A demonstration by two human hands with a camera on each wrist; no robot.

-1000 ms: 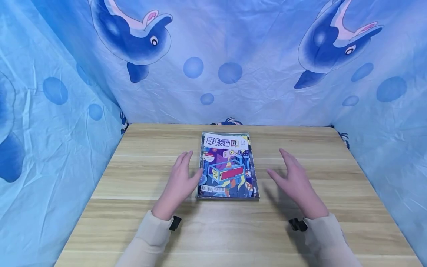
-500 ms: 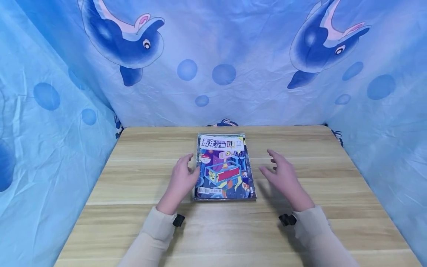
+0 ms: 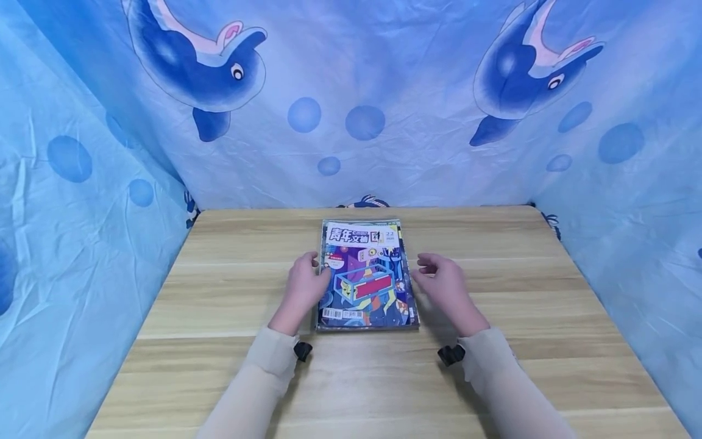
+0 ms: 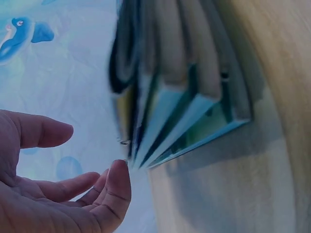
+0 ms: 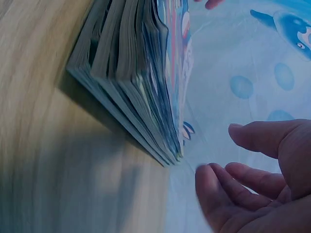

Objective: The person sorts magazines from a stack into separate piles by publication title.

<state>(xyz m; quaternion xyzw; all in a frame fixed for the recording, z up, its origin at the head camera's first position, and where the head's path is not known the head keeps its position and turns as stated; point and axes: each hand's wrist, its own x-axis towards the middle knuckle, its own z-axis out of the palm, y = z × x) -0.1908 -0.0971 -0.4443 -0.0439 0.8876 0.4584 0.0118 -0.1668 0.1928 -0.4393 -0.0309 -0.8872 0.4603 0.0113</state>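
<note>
A stack of several magazines (image 3: 364, 277) lies flat near the middle of the table, the top one with a bright purple and blue illustrated cover. At its left edge is my left hand (image 3: 304, 286), fingers loosely bent and thumb overlapping the cover's edge in the head view. My right hand (image 3: 446, 289) hovers close beside the right edge, holding nothing. In the left wrist view, a fingertip of the left hand (image 4: 63, 189) comes near the page edges of the magazines (image 4: 180, 73); contact cannot be told. The right wrist view has the right hand (image 5: 262, 179) apart from the stack (image 5: 126, 63).
The wood-grain table (image 3: 230, 292) extends on both sides of the stack and in front of it. A blue curtain (image 3: 417, 164) printed with dolphins and bubbles hangs behind the table and along both sides.
Both hands have come inward towards the stack, the right one moving left most, and their fingers bend more. The view has shifted slightly. The magazines stay in place on the table.
</note>
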